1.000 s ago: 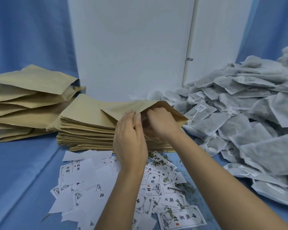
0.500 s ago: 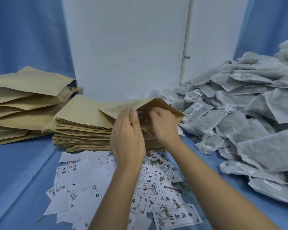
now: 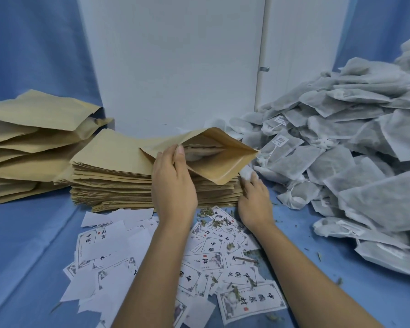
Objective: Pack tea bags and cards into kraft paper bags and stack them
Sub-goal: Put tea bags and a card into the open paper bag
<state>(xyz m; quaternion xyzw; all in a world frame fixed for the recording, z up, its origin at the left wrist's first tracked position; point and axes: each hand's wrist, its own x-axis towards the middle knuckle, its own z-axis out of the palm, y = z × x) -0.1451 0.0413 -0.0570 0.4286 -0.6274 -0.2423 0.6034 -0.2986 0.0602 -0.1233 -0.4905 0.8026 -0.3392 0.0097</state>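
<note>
Kraft bag (image 3: 219, 166) pinched open by left hand (image 3: 173, 185), right hand (image 3: 255, 202) beside.

The heap of tea bags (image 3: 355, 166) is cut off by the right edge, the pile of paper bags (image 3: 33, 110) by the left edge. The forearms cover some cards (image 3: 100, 242). The left hand (image 3: 173, 183) hides part of the inside of the open paper bag (image 3: 223, 166). The labels (image 3: 282, 140) are too small to read. Whether the right hand (image 3: 253, 197) holds anything, I cannot tell.

kraft bag (image 3: 213, 166): matt brown paper | tea bags (image 3: 355, 147): fibrous mesh | cards (image 3: 213, 259): printed paper
</note>
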